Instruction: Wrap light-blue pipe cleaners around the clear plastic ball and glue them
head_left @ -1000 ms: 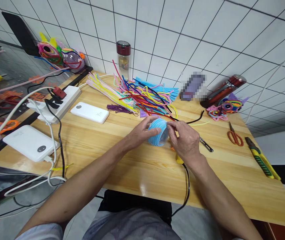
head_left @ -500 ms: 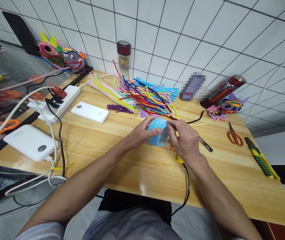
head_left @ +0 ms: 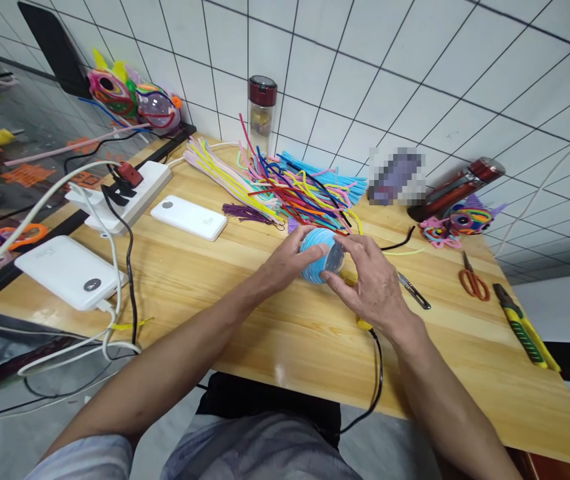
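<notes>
A round clear object wrapped in light blue strands [head_left: 315, 255] is held above the wooden table, its bare clear end facing right. My left hand [head_left: 292, 257] grips its left side, thumb across the blue wrapping. My right hand [head_left: 367, 280] holds the clear end, with fingers over the top and thumb at the lower edge. Partly hidden beneath my right hand lies a yellow tool [head_left: 363, 324] with a black cord. Just behind the hands is a pile of coloured pipe cleaners [head_left: 305, 190].
White power banks [head_left: 189, 217] and a power strip [head_left: 129, 197] with cables lie left. A glass bottle [head_left: 262, 113] stands behind. Rightward are small snips [head_left: 415, 291], orange scissors [head_left: 475, 280], green-yellow pliers [head_left: 522, 327], a red flask [head_left: 459, 187] and a colourful fish figure [head_left: 471, 218].
My right hand has shifted from a pinch at the rim to a wider hold, thumb lower on the clear end. The view has shifted slightly.
</notes>
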Tool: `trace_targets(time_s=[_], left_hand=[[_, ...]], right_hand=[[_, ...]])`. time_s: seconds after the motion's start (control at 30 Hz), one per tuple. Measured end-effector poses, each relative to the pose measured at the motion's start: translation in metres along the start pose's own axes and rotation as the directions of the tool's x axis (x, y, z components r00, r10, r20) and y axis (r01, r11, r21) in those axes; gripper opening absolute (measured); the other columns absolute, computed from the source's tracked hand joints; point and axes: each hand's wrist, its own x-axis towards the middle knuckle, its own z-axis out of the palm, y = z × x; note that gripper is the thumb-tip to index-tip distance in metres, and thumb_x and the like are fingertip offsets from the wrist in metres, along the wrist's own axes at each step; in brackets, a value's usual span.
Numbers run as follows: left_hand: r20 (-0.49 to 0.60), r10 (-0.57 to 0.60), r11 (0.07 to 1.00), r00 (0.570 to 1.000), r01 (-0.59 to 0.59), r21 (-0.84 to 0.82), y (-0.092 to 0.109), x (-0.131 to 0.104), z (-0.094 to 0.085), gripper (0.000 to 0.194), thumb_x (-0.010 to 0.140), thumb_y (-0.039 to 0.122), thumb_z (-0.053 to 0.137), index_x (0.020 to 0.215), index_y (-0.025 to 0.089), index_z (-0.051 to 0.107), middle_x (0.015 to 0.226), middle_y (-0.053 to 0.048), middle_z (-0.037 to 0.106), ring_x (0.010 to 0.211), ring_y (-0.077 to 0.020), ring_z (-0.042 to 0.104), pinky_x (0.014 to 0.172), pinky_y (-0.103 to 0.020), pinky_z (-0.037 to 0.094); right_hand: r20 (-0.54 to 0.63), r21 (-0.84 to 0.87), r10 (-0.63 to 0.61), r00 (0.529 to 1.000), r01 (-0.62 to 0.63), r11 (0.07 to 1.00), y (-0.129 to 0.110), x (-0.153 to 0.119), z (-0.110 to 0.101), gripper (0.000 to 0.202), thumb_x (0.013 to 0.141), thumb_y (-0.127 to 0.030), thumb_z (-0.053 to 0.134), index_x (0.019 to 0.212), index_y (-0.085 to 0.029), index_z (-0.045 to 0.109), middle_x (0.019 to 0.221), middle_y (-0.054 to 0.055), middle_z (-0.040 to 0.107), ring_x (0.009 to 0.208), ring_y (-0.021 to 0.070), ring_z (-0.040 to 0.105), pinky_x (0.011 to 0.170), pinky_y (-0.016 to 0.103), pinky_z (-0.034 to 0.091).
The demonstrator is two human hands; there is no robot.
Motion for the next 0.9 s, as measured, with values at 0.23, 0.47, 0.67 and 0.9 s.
trace_targets(time_s=[0.23, 0.47, 0.67, 0.9], left_hand=[[0.038, 0.028, 0.999, 0.999, -0.029, 0.022, -0.004, 0.003, -0.002, 0.075, 0.084, 0.051, 0.074, 0.146, 0.014, 0.052, 0.146, -0.016, 0.063, 0.133, -0.033, 0.062, 0.115, -0.047, 0.051], [0.0, 0.044, 0.997, 0.999, -0.043, 0.063, -0.009, 0.004, 0.002, 0.063, 0.082, 0.044, 0.075, 0.137, 0.017, 0.058, 0.134, -0.012, 0.07, 0.126, -0.0324, 0.066, 0.112, -0.047, 0.054], [-0.012, 0.033, 0.996, 0.999, -0.032, 0.078, -0.011, 0.005, 0.003, 0.062, 0.081, 0.044, 0.074, 0.135, 0.017, 0.06, 0.132, -0.011, 0.071, 0.123, -0.0319, 0.067, 0.108, -0.045, 0.056], [-0.009, 0.032, 0.999, 0.999, -0.031, 0.045, -0.008, 0.003, 0.004, 0.063, 0.085, 0.052, 0.071, 0.136, 0.017, 0.059, 0.134, -0.012, 0.069, 0.125, -0.0322, 0.065, 0.109, -0.046, 0.054]], right_hand=[[0.008, -0.009, 0.002, 1.0, -0.002, 1.0, 0.0, -0.001, -0.004, 0.055, 0.102, -0.044, 0.071, 0.151, -0.022, 0.057, 0.131, 0.019, 0.071, 0.12, 0.0357, 0.072, 0.096, 0.053, 0.066], [-0.021, -0.009, 0.006, 1.0, -0.006, 1.0, 0.0, -0.005, 0.0, 0.053, 0.102, -0.041, 0.069, 0.15, -0.023, 0.057, 0.126, 0.018, 0.072, 0.114, 0.0341, 0.073, 0.091, 0.052, 0.066], [-0.037, -0.004, 0.008, 0.999, -0.008, 1.0, 0.0, -0.007, 0.005, 0.053, 0.101, -0.04, 0.07, 0.15, -0.025, 0.057, 0.126, 0.017, 0.073, 0.113, 0.0335, 0.073, 0.09, 0.05, 0.066], [-0.025, -0.025, 0.013, 1.0, -0.013, 1.0, -0.002, -0.01, 0.004, 0.053, 0.101, -0.044, 0.071, 0.148, -0.022, 0.059, 0.125, 0.018, 0.073, 0.111, 0.0339, 0.072, 0.089, 0.049, 0.066]])
